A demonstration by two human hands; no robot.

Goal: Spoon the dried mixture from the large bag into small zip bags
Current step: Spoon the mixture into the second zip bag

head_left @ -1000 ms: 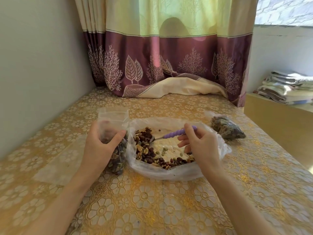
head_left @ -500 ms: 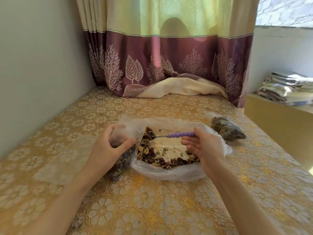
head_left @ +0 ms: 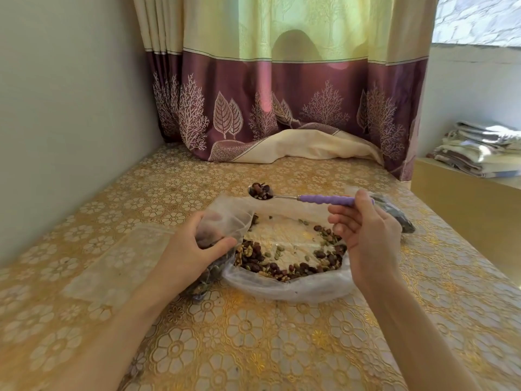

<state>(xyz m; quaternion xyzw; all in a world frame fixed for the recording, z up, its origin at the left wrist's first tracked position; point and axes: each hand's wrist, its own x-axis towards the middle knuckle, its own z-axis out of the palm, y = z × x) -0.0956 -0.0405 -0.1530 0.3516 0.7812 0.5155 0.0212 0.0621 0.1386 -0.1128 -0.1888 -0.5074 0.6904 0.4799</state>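
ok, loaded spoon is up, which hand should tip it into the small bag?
Right. The right hand already holds the spoon, heaped with mixture, above the large bag. The left hand grips the small zip bag, so it probably just steadies the mouth.

Soft daylight comes through the curtain [head_left: 282,38] and the window [head_left: 479,18]. The picture is sharp. Wide-angle distortion bends the edges.
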